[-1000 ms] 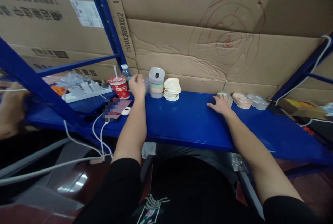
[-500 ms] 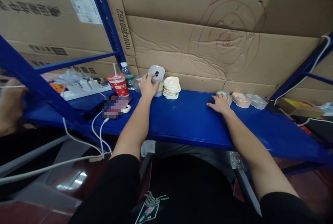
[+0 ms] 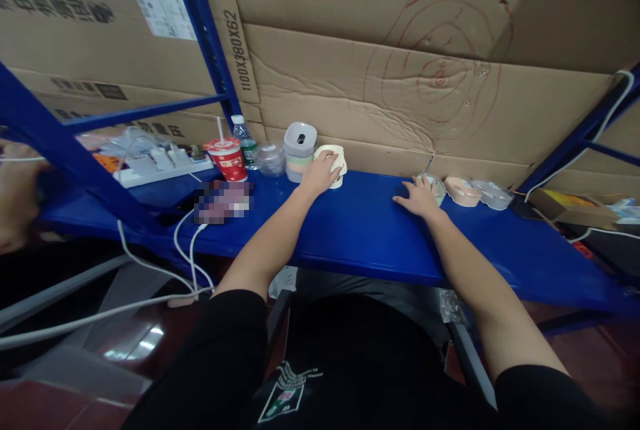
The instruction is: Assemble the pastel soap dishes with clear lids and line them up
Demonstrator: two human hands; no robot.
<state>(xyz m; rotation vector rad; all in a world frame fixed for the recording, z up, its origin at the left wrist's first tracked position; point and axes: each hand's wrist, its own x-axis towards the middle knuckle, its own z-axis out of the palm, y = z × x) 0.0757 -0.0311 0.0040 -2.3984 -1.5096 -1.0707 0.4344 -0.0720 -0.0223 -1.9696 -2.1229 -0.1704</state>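
Note:
My left hand [image 3: 320, 175] lies over the left and front of a stack of cream-coloured square pieces [image 3: 339, 158], fingers reaching across its top; much of the stack is hidden. Just left of it stands a pile of square containers [image 3: 299, 158] in grey, green and peach, the top one grey with a dark oval mark. My right hand [image 3: 419, 197] is spread at a pale green container [image 3: 437, 189], fingertips touching it and thumb pointing left. To the right sit a peach container [image 3: 463, 191] and a clear greyish container [image 3: 493, 194].
Clear round containers [image 3: 271, 159], a red paper cup [image 3: 229, 161] with a straw and a plastic bottle [image 3: 245, 142] stand at left. Before them a blurred-out object [image 3: 223, 202] lies with white cables. Cardboard [image 3: 325, 97] backs the blue shelf [image 3: 370, 237]. Another person's hand [image 3: 15, 197] shows far left.
My left hand has moved right, from the grey-topped pile of containers to the cream stack. My right hand has stayed by the green container.

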